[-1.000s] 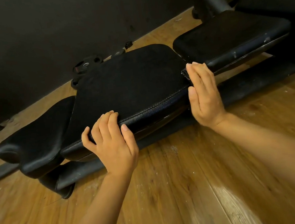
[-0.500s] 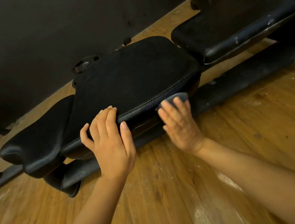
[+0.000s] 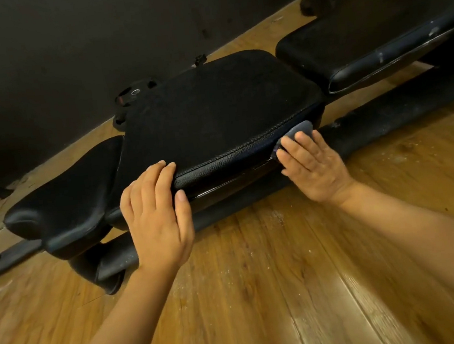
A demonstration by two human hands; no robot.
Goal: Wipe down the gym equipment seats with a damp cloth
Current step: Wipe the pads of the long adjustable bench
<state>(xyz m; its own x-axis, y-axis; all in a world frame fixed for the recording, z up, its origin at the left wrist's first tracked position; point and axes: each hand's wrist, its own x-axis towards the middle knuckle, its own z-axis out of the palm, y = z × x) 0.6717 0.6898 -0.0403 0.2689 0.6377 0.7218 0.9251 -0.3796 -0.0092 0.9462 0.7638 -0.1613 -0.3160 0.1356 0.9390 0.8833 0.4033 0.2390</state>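
Under flat right hand (image 3: pixel 314 166): cloth (image 3: pixel 300 130), pressed against seat (image 3: pixel 214 116) side edge.

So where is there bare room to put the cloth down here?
Free: wood floor between the forearms, and the top of the right pad. Crowded: the middle seat's near edge, with left hand and right hand pressing the cloth.
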